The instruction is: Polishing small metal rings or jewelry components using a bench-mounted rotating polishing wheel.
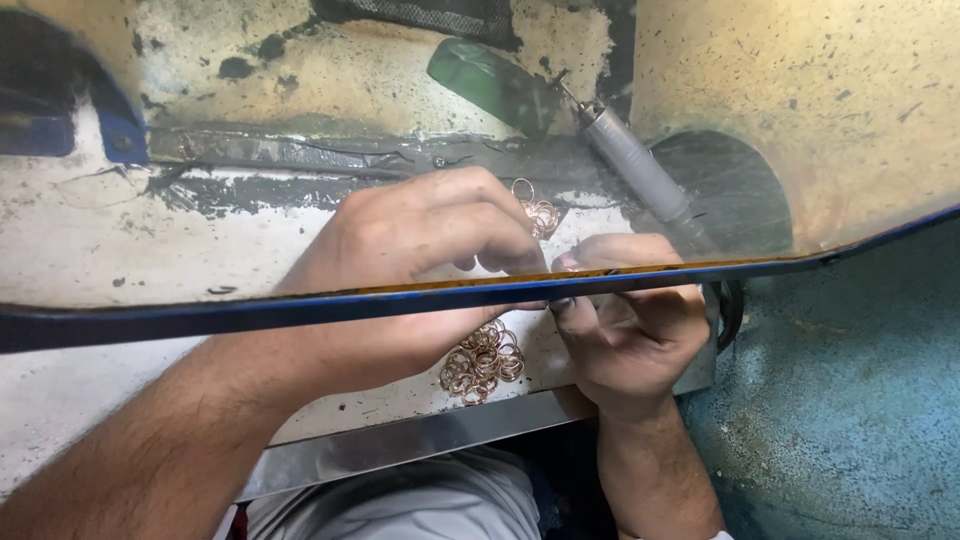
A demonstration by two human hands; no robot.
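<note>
1. A worn, pale table (90, 240) fills the left of the head view, its surface scuffed and stained dark. A blue-edged transparent shield (200, 318) crosses the whole view in front of the person, so the hands are partly seen through it; it seems placed to keep dust and chips off the face.

2. The left hand (420, 245) comes in from the lower left, forearm laid across the table, probably for steadiness. Its fingers are curled narrow, tips pinched together at the centre against the other hand. What sits in the pinch is too small and too hidden by the shield edge to tell.

3. Just below that hand lies a pile of copper-coloured rings (482, 362), loose on the table near its metal front edge (400, 445), close enough to pick from without reaching.

4. A second, smaller cluster of rings (538, 212) lies just beyond the fingertips, apart from the first pile, perhaps kept separate on purpose.

5. The right hand (630, 325) rises from below, closed in a tight grip with the thumb pointing toward the left fingertips. It appears to hold the grey rotary handpiece (640, 170), whose body slants up and away behind the hand.

6. A green bottle-like object (490, 80) lies behind the handpiece, and a rough teal surface (850, 400) fills the right.
</note>
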